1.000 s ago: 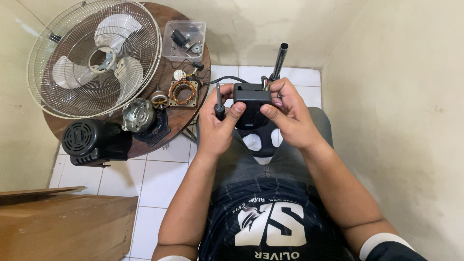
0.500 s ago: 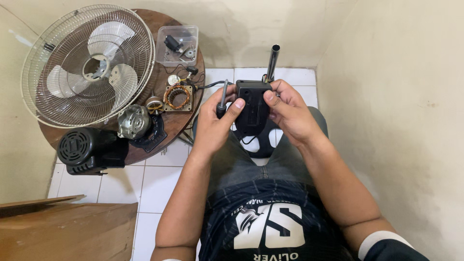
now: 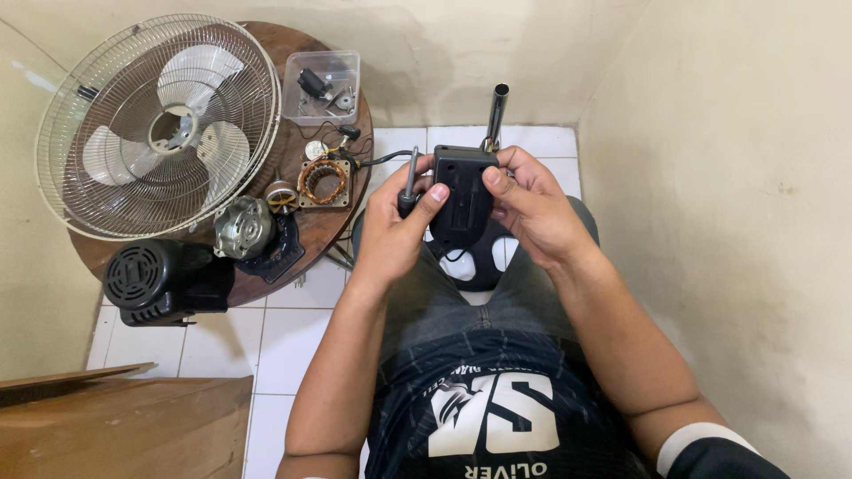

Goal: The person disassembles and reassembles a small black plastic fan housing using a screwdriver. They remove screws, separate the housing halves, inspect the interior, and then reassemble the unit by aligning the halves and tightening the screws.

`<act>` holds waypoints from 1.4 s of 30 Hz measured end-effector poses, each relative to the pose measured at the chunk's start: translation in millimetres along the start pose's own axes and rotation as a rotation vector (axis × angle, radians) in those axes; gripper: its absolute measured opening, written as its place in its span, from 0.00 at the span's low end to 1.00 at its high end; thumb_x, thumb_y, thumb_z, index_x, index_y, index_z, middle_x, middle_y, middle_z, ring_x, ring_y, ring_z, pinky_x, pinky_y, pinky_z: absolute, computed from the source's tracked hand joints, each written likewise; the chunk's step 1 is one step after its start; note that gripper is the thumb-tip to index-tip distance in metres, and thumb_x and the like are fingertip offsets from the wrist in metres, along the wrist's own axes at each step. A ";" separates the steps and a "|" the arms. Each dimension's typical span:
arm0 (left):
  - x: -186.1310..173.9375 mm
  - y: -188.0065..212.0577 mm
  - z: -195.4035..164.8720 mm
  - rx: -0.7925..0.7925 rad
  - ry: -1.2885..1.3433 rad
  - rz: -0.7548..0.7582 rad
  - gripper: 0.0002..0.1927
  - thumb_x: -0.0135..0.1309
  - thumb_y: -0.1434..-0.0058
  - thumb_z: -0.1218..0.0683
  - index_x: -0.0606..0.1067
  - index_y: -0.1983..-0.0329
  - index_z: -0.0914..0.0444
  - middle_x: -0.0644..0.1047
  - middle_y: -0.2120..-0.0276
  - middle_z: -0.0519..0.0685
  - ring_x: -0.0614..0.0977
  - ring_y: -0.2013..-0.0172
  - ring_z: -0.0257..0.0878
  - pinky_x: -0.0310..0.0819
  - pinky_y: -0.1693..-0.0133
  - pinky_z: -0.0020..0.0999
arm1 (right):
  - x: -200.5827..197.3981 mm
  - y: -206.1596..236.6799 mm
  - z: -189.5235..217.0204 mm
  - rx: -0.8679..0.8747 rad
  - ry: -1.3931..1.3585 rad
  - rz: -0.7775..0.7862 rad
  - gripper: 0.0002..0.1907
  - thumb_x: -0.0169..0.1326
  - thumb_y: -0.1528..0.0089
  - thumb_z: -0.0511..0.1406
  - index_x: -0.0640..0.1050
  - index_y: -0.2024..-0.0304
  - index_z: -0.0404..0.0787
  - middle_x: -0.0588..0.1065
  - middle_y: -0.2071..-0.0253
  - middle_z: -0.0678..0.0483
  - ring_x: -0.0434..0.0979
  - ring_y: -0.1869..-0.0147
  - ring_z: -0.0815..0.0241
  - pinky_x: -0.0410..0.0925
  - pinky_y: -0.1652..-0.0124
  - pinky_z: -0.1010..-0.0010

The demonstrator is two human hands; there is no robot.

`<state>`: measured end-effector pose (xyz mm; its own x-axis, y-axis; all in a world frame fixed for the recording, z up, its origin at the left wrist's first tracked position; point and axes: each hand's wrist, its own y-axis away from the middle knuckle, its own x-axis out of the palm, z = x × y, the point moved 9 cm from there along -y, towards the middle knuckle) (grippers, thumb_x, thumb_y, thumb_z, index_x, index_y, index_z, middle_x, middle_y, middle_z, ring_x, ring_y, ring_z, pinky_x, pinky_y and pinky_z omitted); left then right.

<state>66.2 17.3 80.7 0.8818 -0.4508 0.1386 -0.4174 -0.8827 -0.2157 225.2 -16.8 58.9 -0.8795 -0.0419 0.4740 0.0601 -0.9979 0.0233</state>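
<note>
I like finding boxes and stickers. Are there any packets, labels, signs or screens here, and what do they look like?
Clear plastic box: on the round wooden table behind the fan guard, square, see-through, small dark parts inside.
White print on the black shirt: big blocky shapes, at the bottom.
No signs or screens.

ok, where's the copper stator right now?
Head view: the stator lies on the round table, left of the left hand, between the fan guard and the clear box.
</note>
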 end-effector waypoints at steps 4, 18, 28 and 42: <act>-2.1 2.3 -3.5 0.032 -0.061 -0.010 0.23 0.58 0.31 0.54 0.73 0.36 0.70 0.81 0.54 0.51 0.80 0.52 0.34 0.74 0.46 0.29 | 3.4 1.0 1.1 -0.006 -0.003 0.019 0.11 0.55 0.30 0.40 0.71 0.51 0.42 0.75 0.61 0.60 0.72 0.58 0.71 0.65 0.58 0.76; -5.8 21.4 -1.7 0.179 -0.220 -0.089 0.30 0.56 0.29 0.46 0.70 0.33 0.72 0.81 0.50 0.54 0.79 0.49 0.34 0.73 0.45 0.29 | -5.0 7.3 -3.4 -0.241 0.312 -0.080 0.16 0.63 0.35 0.37 0.76 0.49 0.39 0.57 0.69 0.68 0.55 0.64 0.77 0.55 0.59 0.85; -13.3 20.9 17.9 0.172 -0.112 -0.074 0.29 0.55 0.28 0.48 0.70 0.34 0.73 0.80 0.48 0.52 0.79 0.47 0.34 0.71 0.42 0.29 | -7.4 2.4 -19.8 -0.014 0.063 -0.047 0.19 0.62 0.37 0.38 0.75 0.47 0.34 0.67 0.68 0.62 0.65 0.65 0.71 0.63 0.62 0.77; -42.0 12.2 82.0 -0.205 0.146 -0.218 0.26 0.56 0.32 0.47 0.75 0.36 0.67 0.77 0.72 0.40 0.68 0.80 0.24 0.56 0.79 0.22 | -27.3 -7.5 -50.7 0.266 -0.555 -0.078 0.25 0.47 0.32 0.41 0.71 0.40 0.28 0.74 0.47 0.43 0.74 0.39 0.49 0.67 0.36 0.56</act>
<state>42.1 36.3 -7.0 0.9206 -0.2497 0.3002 -0.2712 -0.9620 0.0314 224.9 -10.6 1.2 -0.5140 0.1340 0.8472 0.1837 -0.9476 0.2613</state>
